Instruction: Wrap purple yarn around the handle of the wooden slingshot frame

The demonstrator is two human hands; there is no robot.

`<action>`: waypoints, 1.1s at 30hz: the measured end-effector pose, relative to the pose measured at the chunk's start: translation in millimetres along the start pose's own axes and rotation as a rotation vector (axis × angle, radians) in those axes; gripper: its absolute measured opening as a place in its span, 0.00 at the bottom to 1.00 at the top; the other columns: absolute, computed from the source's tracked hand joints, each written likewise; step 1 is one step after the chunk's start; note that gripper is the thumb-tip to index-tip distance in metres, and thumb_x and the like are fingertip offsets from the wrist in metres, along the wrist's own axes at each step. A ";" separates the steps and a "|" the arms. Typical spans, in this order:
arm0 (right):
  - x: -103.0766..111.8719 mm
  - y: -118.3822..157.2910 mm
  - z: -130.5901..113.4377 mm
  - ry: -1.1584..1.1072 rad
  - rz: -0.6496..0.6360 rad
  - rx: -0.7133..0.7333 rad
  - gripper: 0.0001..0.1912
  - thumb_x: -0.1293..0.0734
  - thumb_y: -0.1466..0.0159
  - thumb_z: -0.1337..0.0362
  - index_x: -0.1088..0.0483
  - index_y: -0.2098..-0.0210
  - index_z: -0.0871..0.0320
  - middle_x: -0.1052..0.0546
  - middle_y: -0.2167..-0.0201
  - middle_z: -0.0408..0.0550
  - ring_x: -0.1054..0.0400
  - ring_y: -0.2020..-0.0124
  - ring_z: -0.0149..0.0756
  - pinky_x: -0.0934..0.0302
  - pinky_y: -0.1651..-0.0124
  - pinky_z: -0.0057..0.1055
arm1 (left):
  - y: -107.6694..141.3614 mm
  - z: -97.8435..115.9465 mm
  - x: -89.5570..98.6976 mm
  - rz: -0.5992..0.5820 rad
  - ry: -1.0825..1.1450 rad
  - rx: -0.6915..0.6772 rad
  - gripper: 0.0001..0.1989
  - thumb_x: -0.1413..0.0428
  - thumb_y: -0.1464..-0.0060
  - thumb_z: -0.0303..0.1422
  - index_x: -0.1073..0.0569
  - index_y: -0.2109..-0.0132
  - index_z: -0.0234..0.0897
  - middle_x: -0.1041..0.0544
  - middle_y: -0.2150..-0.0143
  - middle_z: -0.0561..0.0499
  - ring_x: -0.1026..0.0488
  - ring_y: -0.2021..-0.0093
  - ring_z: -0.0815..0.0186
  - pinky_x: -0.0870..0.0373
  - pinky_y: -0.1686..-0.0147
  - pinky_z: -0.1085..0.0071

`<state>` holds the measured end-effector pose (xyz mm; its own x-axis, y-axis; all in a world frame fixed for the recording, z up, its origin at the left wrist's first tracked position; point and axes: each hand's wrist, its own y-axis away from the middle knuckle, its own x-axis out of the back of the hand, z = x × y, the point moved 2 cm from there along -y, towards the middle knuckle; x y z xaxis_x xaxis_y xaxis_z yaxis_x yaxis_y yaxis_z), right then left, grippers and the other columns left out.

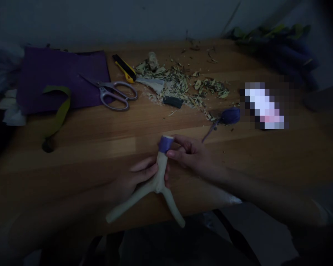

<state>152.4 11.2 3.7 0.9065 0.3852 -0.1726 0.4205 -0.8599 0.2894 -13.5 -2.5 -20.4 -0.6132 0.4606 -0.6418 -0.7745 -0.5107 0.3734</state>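
Note:
A pale, peeled Y-shaped branch is held over the table's near edge, its single stem pointing away and its two prongs toward me. Purple wrapping goes around the stem's far end. My left hand is closed round the stem just above the fork, with fingertips showing on the stem's right side. My right hand pinches the purple wrapping from the right, thumb at its lower edge and index finger near its top.
On the wooden table lie scissors partly over purple material, a green strip, a yellow cutter, wood shavings, a purple bundle with a tail and a blurred-out bright object.

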 end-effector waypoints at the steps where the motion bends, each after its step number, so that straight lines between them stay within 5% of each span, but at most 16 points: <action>1: -0.2 -0.3 0.3 -0.001 -0.002 -0.013 0.15 0.33 0.43 0.57 0.35 0.62 0.61 0.43 0.89 0.30 0.56 0.88 0.19 0.62 0.84 0.21 | -0.4 -0.5 0.9 -0.010 0.006 0.013 0.11 0.50 0.44 0.39 0.29 0.60 0.37 0.29 0.67 0.53 0.29 0.65 0.68 0.33 0.62 0.71; 5: -3.0 -1.1 2.3 -0.071 -0.078 -0.062 0.15 0.33 0.43 0.57 0.37 0.64 0.61 0.30 0.81 0.37 0.37 0.82 0.23 0.46 0.77 0.22 | 0.6 0.4 -1.2 0.008 -0.086 0.114 0.11 0.48 0.46 0.39 0.31 0.61 0.36 0.30 0.68 0.54 0.30 0.65 0.68 0.34 0.61 0.70; 11: -4.3 -1.1 2.5 -0.069 -0.122 -0.042 0.10 0.34 0.42 0.60 0.39 0.68 0.59 0.30 0.82 0.35 0.35 0.81 0.24 0.44 0.77 0.22 | 1.0 9.0 -7.4 0.070 -0.384 0.118 0.10 0.48 0.46 0.38 0.30 0.64 0.34 0.29 0.67 0.54 0.33 0.65 0.71 0.37 0.64 0.75; 17: -2.0 -3.9 5.2 -0.132 -0.101 -0.041 0.09 0.34 0.41 0.62 0.38 0.66 0.60 0.28 0.78 0.38 0.33 0.76 0.25 0.41 0.69 0.24 | 1.4 8.1 1.1 -0.006 -0.103 0.086 0.09 0.50 0.44 0.34 0.30 0.58 0.35 0.27 0.66 0.54 0.30 0.64 0.70 0.35 0.63 0.74; 26: 0.9 -2.6 8.1 -0.167 -0.064 -0.021 0.13 0.32 0.44 0.59 0.40 0.74 0.60 0.32 0.83 0.36 0.53 0.86 0.19 0.65 0.82 0.22 | -0.5 4.5 2.7 -0.101 0.094 0.068 0.12 0.46 0.47 0.38 0.28 0.59 0.35 0.30 0.70 0.53 0.29 0.67 0.69 0.31 0.65 0.72; 33: 0.1 -3.9 9.2 -0.185 -0.061 0.002 0.13 0.32 0.44 0.59 0.39 0.73 0.59 0.44 0.87 0.31 0.58 0.85 0.20 0.66 0.81 0.24 | -1.2 2.8 5.1 -0.204 0.181 0.119 0.10 0.48 0.45 0.36 0.29 0.60 0.33 0.32 0.71 0.53 0.31 0.68 0.71 0.32 0.59 0.69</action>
<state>150.5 11.6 -6.2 0.8569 0.3688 -0.3603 0.4744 -0.8375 0.2711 -16.1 2.5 -22.3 -0.4135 0.4025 -0.8167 -0.8983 -0.3268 0.2937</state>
